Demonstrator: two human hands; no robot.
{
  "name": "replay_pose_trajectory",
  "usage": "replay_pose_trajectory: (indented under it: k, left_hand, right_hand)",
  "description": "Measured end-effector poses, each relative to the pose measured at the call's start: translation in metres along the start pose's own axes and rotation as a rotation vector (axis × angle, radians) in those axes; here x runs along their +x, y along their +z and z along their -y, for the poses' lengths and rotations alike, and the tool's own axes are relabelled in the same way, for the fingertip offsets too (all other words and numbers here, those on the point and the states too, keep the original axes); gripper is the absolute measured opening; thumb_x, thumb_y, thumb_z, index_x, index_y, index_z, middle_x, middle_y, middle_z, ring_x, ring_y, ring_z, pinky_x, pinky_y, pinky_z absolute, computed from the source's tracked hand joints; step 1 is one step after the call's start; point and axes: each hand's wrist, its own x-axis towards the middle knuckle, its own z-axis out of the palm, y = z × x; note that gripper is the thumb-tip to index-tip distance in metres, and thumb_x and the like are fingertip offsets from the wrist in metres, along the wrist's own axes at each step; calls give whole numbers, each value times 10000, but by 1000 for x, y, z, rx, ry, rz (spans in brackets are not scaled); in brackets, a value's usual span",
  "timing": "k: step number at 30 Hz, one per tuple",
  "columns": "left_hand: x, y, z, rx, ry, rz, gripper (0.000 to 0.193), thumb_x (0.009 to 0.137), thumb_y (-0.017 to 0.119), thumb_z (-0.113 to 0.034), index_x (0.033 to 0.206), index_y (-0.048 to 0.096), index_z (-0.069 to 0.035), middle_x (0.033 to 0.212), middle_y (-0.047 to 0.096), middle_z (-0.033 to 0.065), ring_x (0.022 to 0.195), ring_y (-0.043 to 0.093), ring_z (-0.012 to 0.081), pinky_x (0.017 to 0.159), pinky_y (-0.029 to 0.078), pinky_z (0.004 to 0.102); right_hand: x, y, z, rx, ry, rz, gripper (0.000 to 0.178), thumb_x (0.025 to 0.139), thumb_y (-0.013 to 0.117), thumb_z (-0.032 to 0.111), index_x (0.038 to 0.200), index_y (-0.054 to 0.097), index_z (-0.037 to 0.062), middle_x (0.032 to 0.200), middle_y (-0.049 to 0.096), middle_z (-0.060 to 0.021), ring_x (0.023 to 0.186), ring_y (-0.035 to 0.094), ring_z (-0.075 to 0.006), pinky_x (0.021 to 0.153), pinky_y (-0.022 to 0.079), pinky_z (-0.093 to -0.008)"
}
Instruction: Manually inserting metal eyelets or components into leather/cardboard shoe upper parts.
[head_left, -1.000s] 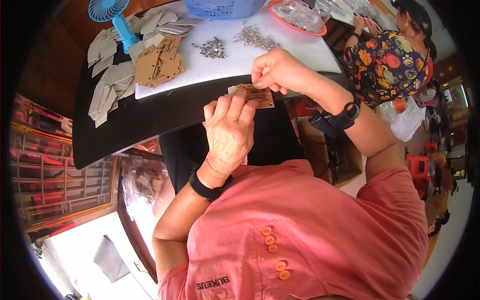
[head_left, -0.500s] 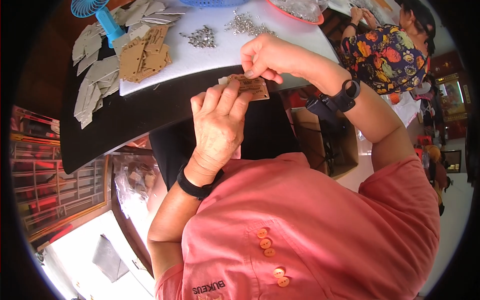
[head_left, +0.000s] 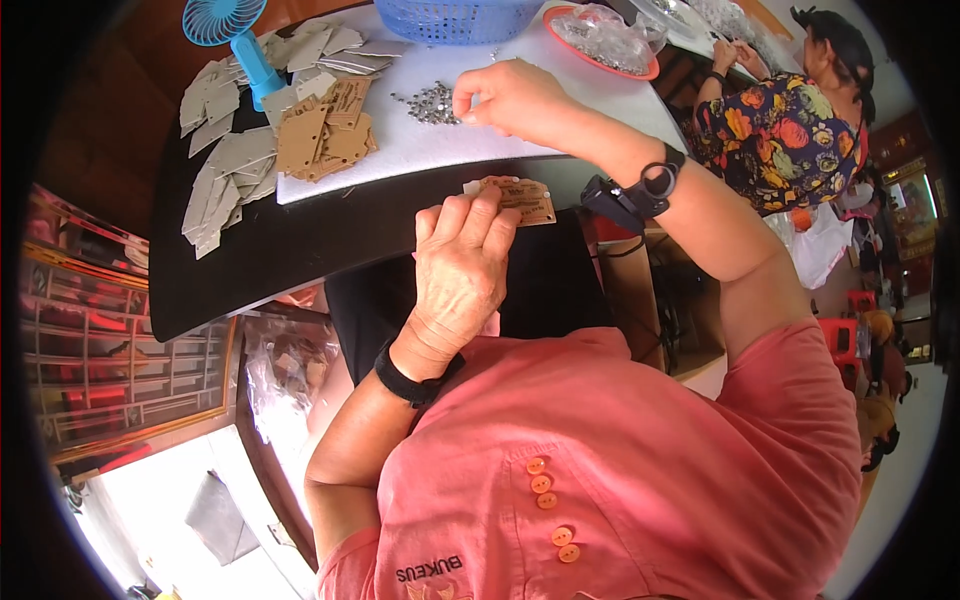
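Observation:
My left hand (head_left: 462, 250) grips a small brown printed card (head_left: 536, 204) at the near edge of the black table (head_left: 240, 285). The card's far edge has a cut outline, and the fingers cover its left part. Over the white sheet (head_left: 420, 150), my right hand (head_left: 520, 100) is at the right side of a pile of small shiny metal pieces (head_left: 428, 100). Its thumb and forefinger are pinched together at the pile; whatever is between them is too small to make out. The right hand and forearm hide most of a second metal pile behind them.
Brown cards (head_left: 312, 140) lie stacked at the sheet's left, beside heaps of grey cards (head_left: 232, 170). A blue fan (head_left: 258, 75) stands behind them. At the back are a blue basket (head_left: 455, 22) and a red-rimmed tray (head_left: 640, 74) with bagged pieces. Another person (head_left: 775, 125) sits at far right.
My right hand has left the card and moved away and to the left, to the metal pile. The left hand still holds the card. The whole view has shifted slightly.

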Motion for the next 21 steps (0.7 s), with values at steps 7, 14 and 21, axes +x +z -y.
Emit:
replay_pose_trajectory:
  k: [7, 14, 21]
  left_hand:
    - [-1, -4, 6, -69, 4, 26, 368, 663, 665, 21, 1007, 677, -107, 1140, 612, 55, 953, 556, 253, 778, 410, 378]
    - [-1, -8, 7, -73, 1, 36, 364, 652, 676, 26, 993, 682, -101, 1078, 602, 50, 933, 549, 258, 777, 423, 382]
    - [-2, -5, 8, -94, 7, -14, 358, 652, 671, 35, 991, 654, -79, 1042, 614, 51, 908, 555, 257, 776, 431, 376]
  right_hand:
    - [9, 4, -2, -212, -73, -6, 122, 772, 692, 210, 857, 676, 124, 693, 638, -45, 564, 605, -172, 586, 471, -347]
    - [4, -6, 3, -19, 69, 30, 117, 783, 700, 179, 866, 682, 100, 678, 618, -6, 551, 569, -126, 500, 438, -308]
    - [5, 5, -11, -97, -55, -16, 109, 789, 692, 173, 878, 683, 111, 676, 626, -30, 555, 573, -159, 554, 454, -331]
